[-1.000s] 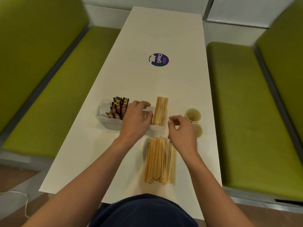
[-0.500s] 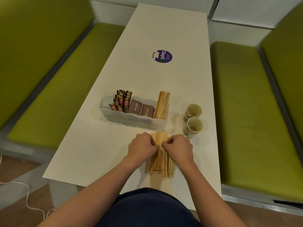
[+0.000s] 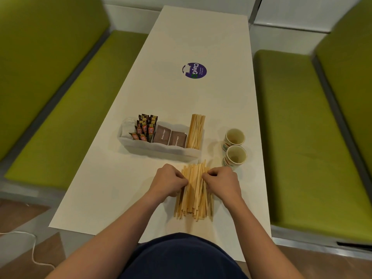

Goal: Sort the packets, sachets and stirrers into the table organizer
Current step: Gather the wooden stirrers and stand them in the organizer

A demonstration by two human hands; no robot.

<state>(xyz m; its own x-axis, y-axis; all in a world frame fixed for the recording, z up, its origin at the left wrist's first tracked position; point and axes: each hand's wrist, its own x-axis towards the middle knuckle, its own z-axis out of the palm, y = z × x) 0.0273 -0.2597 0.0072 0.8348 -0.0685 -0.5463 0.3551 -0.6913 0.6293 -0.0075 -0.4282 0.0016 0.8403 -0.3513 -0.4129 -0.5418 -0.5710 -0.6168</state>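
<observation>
A pile of loose wooden stirrers (image 3: 193,200) lies on the white table (image 3: 100,194) just in front of me. My left hand (image 3: 168,181) grips the pile's left side and my right hand (image 3: 222,183) grips its right side, fingers curled into the sticks. Behind the pile stands the white table organizer (image 3: 161,151). It holds white packets at the left end, dark sachets (image 3: 145,127) beside them, two brown sugar packets (image 3: 170,135) in the middle and upright stirrers (image 3: 196,130) at the right end.
Two paper cups (image 3: 234,147) stand right of the organizer, near my right hand. A round purple sticker (image 3: 194,70) sits further up the table. Green benches (image 3: 60,109) run along both sides. A white cord (image 3: 33,250) lies on the floor at left.
Both hands left the organizer and came back to the loose stirrer pile, closing on it from either side. The brown sugar packets are now uncovered in the middle compartment.
</observation>
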